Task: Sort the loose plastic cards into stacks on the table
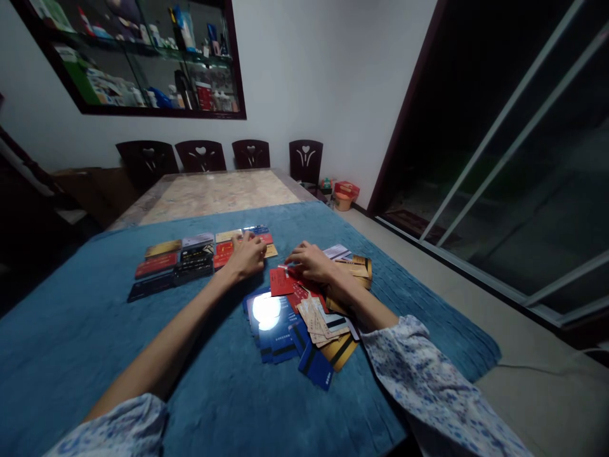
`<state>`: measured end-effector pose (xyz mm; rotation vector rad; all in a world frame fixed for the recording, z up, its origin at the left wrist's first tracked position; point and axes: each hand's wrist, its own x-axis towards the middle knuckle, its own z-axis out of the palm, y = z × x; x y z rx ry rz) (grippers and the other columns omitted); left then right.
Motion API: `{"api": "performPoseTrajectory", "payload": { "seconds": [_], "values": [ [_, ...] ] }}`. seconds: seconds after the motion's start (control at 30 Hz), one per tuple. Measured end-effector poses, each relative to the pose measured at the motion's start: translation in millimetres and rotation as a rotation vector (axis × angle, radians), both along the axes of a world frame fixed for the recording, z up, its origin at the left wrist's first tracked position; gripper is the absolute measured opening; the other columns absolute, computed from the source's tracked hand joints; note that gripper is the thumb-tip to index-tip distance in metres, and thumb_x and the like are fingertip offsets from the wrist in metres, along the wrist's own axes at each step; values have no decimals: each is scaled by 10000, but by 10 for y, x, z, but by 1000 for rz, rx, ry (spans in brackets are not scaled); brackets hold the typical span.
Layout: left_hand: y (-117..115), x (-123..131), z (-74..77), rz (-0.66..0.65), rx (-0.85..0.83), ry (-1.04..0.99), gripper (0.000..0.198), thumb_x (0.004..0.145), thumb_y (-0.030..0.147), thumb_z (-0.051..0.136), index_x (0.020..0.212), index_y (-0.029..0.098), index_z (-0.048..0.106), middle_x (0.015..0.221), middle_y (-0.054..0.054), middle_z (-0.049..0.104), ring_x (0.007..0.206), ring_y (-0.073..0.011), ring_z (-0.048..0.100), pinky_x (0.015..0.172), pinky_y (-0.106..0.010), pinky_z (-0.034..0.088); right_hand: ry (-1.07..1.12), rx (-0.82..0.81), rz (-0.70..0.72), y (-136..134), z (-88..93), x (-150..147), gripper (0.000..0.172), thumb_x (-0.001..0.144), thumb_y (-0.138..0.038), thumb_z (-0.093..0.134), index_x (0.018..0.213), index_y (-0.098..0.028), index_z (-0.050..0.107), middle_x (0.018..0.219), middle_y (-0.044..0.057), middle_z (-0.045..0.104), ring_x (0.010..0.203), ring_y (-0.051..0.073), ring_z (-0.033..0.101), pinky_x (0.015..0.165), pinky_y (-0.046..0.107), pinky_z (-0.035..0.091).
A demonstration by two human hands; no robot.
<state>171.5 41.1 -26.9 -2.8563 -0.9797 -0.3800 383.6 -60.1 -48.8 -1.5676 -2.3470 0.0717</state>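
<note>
My left hand rests on the right end of neatly laid rows of bank cards, its fingers spread and bent over the red cards and a yellow card. My right hand is over a loose heap, with its fingers curled down onto a red card; the thumb's grip is partly hidden. Below it lie overlapping blue cards, one with a bright glare, and a fan of beige cards. Gold cards stick out to the right of my right wrist.
Black cards and gold cards lie in the rows at left. A blue cloth covers the near part of the stone-topped table. Dark chairs line the far side. A red and orange container stands on the floor.
</note>
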Motion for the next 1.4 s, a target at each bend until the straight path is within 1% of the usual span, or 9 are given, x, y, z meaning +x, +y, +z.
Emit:
{"api": "performPoseTrajectory", "payload": {
  "seconds": [0.13, 0.23, 0.4, 0.67, 0.8, 0.93, 1.07, 1.2, 1.4],
  "values": [
    [-192, 58, 37, -54, -17, 8, 203, 850, 175, 510, 847, 188, 712, 1062, -130, 703, 1204, -356, 462, 1005, -610, 307, -35, -43, 64, -1, 32, -71, 326, 944, -205, 594, 1241, -247, 719, 1280, 88, 686, 1124, 242, 498, 916, 376, 398],
    [-322, 56, 57, -80, -37, 47, 216, 872, 230, 513, 804, 183, 713, 1022, -135, 701, 1163, -345, 468, 989, -593, 313, -78, -102, 99, -16, 90, -134, 455, 897, -108, 573, 1303, -280, 687, 1382, 62, 646, 1184, 262, 466, 930, 404, 396],
    [-409, -30, 40, -94, -58, 70, 214, 852, 226, 526, 782, 191, 726, 1001, -132, 709, 1157, -341, 455, 990, -587, 306, -122, -185, 133, -24, 163, -206, 598, 825, -48, 572, 1345, -329, 661, 1428, 41, 622, 1227, 291, 448, 934, 436, 399],
    [-350, -114, -18, -23, -155, 118, 270, 836, 194, 491, 787, 186, 756, 898, -131, 736, 1106, -327, 533, 981, -577, 334, -202, -205, 118, 22, 214, -287, 532, 826, -73, 594, 1285, -323, 694, 1409, 26, 642, 1222, 295, 449, 908, 408, 366],
    [-402, -98, 33, -8, -232, 138, 288, 850, 229, 480, 788, 191, 759, 841, -114, 746, 1066, -324, 593, 982, -551, 363, -223, -168, 107, 59, 211, -305, 422, 839, -114, 618, 1194, -307, 738, 1344, 37, 682, 1177, 291, 451, 868, 391, 354],
    [-503, -67, 117, 2, -268, 170, 291, 856, 360, 526, 761, 187, 740, 805, -99, 743, 947, -322, 647, 953, -553, 404, -246, -138, 115, 78, 204, -301, 316, 852, -151, 645, 1111, -292, 760, 1267, 45, 711, 1140, 285, 452, 849, 384, 344],
    [-585, -45, 166, 30, -246, 196, 336, 843, 475, 575, 752, 186, 720, 817, -112, 740, 947, -346, 659, 951, -582, 415, -259, -118, 103, 72, 199, -309, 227, 903, -232, 644, 1094, -274, 759, 1231, 60, 708, 1128, 282, 461, 837, 382, 358],
    [-632, -25, 147, 53, -231, 195, 369, 833, 541, 588, 798, 195, 712, 854, -122, 744, 962, -360, 669, 946, -586, 425, -253, -113, 101, 73, 182, -314, 209, 912, -251, 652, 1093, -261, 754, 1208, 78, 698, 1116, 278, 473, 824, 374, 380],
    [-682, 14, 84, 104, -192, 197, 373, 835, 481, 564, 948, 157, 711, 1021, -198, 745, 1046, -408, 653, 921, -609, 435, -234, -120, 109, 103, 160, -296, 240, 901, -218, 640, 1114, -241, 747, 1208, 83, 696, 1101, 269, 492, 828, 367, 397]
  ]
}}
